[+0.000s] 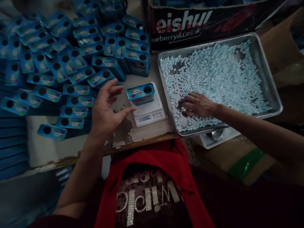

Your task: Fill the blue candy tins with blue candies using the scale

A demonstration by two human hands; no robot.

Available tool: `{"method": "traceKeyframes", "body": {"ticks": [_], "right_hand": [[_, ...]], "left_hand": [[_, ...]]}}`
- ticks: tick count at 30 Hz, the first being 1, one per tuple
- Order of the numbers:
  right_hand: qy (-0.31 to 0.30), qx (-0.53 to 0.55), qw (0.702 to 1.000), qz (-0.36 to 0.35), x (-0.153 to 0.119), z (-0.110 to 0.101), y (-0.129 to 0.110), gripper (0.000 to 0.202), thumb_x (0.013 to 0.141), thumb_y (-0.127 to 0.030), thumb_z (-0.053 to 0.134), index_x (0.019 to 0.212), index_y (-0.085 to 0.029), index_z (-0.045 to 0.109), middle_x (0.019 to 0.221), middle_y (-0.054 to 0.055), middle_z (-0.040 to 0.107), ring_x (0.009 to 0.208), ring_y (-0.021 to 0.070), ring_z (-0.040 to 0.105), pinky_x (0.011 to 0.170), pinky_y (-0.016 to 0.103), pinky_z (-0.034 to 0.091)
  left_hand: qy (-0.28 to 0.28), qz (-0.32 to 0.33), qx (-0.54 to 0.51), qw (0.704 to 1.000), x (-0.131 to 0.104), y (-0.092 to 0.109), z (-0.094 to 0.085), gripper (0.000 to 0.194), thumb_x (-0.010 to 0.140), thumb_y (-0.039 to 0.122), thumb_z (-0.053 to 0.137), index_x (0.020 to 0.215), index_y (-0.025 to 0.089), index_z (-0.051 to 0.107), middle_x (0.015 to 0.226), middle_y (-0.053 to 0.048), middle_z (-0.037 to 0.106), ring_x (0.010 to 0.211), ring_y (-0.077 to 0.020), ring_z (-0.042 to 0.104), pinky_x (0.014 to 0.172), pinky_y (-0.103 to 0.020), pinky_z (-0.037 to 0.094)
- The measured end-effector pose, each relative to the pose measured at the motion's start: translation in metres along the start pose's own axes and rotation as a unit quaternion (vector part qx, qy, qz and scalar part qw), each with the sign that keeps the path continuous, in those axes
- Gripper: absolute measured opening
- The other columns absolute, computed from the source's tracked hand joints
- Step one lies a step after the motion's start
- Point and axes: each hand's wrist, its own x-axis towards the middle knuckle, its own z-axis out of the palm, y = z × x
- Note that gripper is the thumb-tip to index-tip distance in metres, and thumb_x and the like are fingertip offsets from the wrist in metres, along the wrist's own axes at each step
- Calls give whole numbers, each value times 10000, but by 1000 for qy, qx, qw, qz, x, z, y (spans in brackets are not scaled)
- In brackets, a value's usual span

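On a white digital scale (149, 116) with a lit display stands a small blue box (140, 94) with a dark round hole in its top. My left hand (108, 109) is just left of the scale, thumb and fingers spread, holding nothing. To the right, a metal tray (269, 79) bears a thick layer of small pale blue and white pieces (213, 72). My right hand (198, 104) reaches into these pieces near the tray's left side. Its fingers are bent downward, and their tips are partly hidden, so any pieces in them cannot be made out.
Many similar blue boxes (82, 74) crowd the table's left side. Behind the tray stands a black printed carton (182, 28). A white container (209, 141) with a metal scoop sits under the tray's front edge, near brown cardboard (220, 155) with green tape.
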Motion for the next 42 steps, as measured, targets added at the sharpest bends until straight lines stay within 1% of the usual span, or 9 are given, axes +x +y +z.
{"method": "traceKeyframes", "body": {"ticks": [4, 6, 9, 12, 20, 27, 31, 36, 42], "right_hand": [[145, 106, 948, 261, 26, -4, 1, 394, 1125, -558, 644, 857, -269, 641, 851, 108, 696, 808, 296, 625, 748, 423, 447], [274, 288, 837, 376, 41, -9, -6, 454, 1082, -669, 682, 857, -278, 634, 800, 65, 636, 707, 248, 553, 664, 381, 416], [370, 584, 604, 396, 54, -25, -14, 528, 967, -785, 796, 903, -283, 649, 833, 28, 642, 646, 183, 501, 555, 307, 390], [411, 676, 501, 351, 52, -49, -19, 630, 886, -843, 901, 907, -293, 595, 849, 6, 653, 657, 162, 516, 508, 270, 388], [565, 616, 472, 281, 54, -101, -54, 739, 960, -1012, 796, 928, -326, 523, 917, 13, 624, 704, 197, 524, 554, 338, 490], [581, 540, 539, 282, 73, -92, -78, 771, 990, -1051, 720, 859, -338, 458, 823, 42, 577, 878, 306, 643, 735, 476, 595], [599, 554, 499, 294, 62, -82, -55, 801, 962, -1068, 742, 841, -332, 449, 781, 15, 473, 732, 267, 550, 622, 434, 508], [573, 587, 470, 327, 23, -56, -2, 782, 970, -911, 895, 793, -300, 440, 697, -34, 419, 661, 198, 552, 544, 312, 482], [475, 660, 419, 404, 8, -28, -26, 415, 795, -316, 1099, 901, -260, 702, 828, -31, 685, 686, 109, 656, 568, 151, 583]], "left_hand": [[-16, 8, -36, 999, 17, 3, 25, 904, 864, 690, 1095, 1594, 312, 720, 1503, -106, 835, 1404, -366, 823, 1189, -526, 720], [-31, 23, -29, 999, 27, 13, 37, 635, 931, 519, 1071, 1455, 289, 795, 1390, -82, 865, 1251, -323, 864, 1103, -465, 751], [-44, 71, 7, 996, 42, 43, 57, 432, 949, 326, 1033, 1335, 268, 849, 1304, -68, 889, 1160, -302, 868, 1063, -429, 750], [-74, 131, 35, 988, 53, 78, 80, 443, 927, 240, 1027, 1338, 266, 861, 1338, -73, 896, 1209, -318, 860, 1111, -439, 732], [-136, 195, 53, 970, 67, 114, 149, 498, 850, 121, 1026, 1309, 243, 879, 1310, -79, 902, 1224, -336, 858, 1106, -442, 704], [-146, 181, 29, 972, 61, 111, 171, 520, 835, 95, 1016, 1318, 232, 879, 1296, -74, 914, 1215, -321, 870, 1099, -440, 710], [-143, 163, 15, 976, 58, 109, 176, 495, 847, 97, 1025, 1298, 236, 877, 1320, -77, 912, 1248, -327, 868, 1139, -460, 709], [-106, 113, -37, 987, 52, 99, 151, 492, 875, 99, 1032, 1312, 242, 858, 1309, -65, 909, 1156, -291, 884, 1013, -396, 745], [-54, 75, -27, 995, 43, 58, 69, 463, 930, 301, 1058, 1340, 280, 842, 1297, -59, 903, 1143, -293, 886, 1017, -403, 771]]}}
